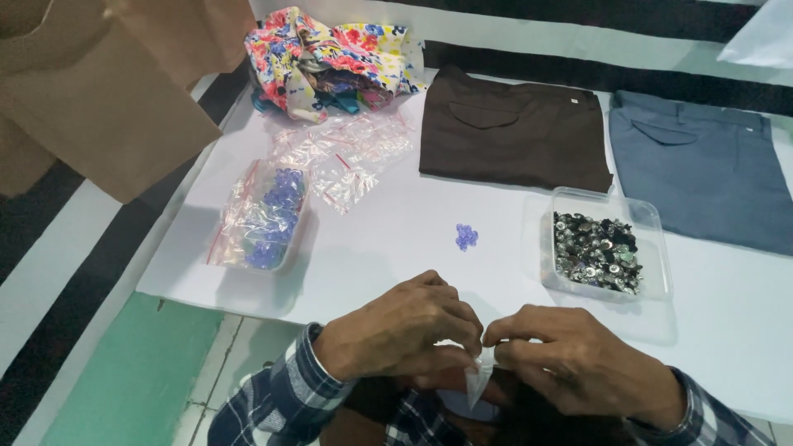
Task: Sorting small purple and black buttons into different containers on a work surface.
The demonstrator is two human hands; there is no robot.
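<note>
Lower centre: left hand (pixel 402 326) and right hand (pixel 570 357), together, pinch 1 small clear bag (pixel 479 378); purple beads (pixel 467 236) lie above, button tray (pixel 607 245) at right.

clear zip bags (pixel 343 157), clear plastic tub (pixel 652 216)

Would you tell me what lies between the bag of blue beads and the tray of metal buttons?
In the head view, only a small cluster of blue beads on the white sheet.
</note>
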